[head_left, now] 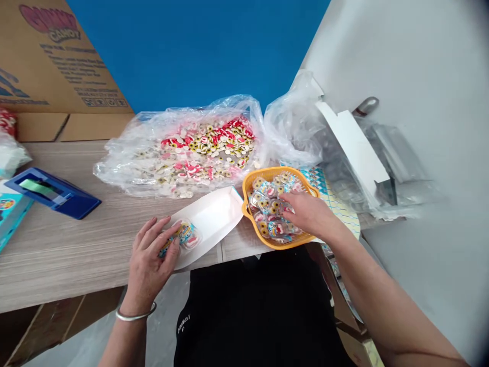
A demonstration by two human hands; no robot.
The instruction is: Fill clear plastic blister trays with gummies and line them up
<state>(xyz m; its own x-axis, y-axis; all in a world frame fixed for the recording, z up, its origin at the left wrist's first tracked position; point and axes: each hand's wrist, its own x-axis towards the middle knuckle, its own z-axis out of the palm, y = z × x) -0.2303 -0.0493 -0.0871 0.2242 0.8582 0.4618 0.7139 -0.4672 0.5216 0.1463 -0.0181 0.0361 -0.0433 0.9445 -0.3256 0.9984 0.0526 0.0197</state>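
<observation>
1. While the left hand (153,250) rested over the near-left end of one long white tray (221,216), the right hand (307,210) reached into one yellow-orange basket (273,246) just beyond the tray's other end.

2. The left grip was half open, its fingers loosely spread over the packets in the tray; I couldn't tell whether it had hold of any. One silvery bracelet (135,317) circled that wrist.

3. At least two clear sweet packets (190,235) lay in the tray, one of them partly hidden under the fingers.

4. The right grip was partly closed, its fingertips among the packets; from where I stood I couldn't tell whether it pinched one.

5. Many more packets (263,203) filled the basket, overlapping too much for a sure count, with eye and mouth shapes showing through the wrapping.

6. Behind the tray lay one large clear bag (126,171) with far too many loose pieces (214,140) to count, in red, pink, white and olive. A second crumpled clear bag (292,127) stood to its right.

7. One blue tape dispenser (78,201) sat toward the left of the worktop (84,244), near one printed cardboard box (72,56).

8. On the right, one white card strip (357,145) leaned among clear plastic wrappings (401,153).
</observation>
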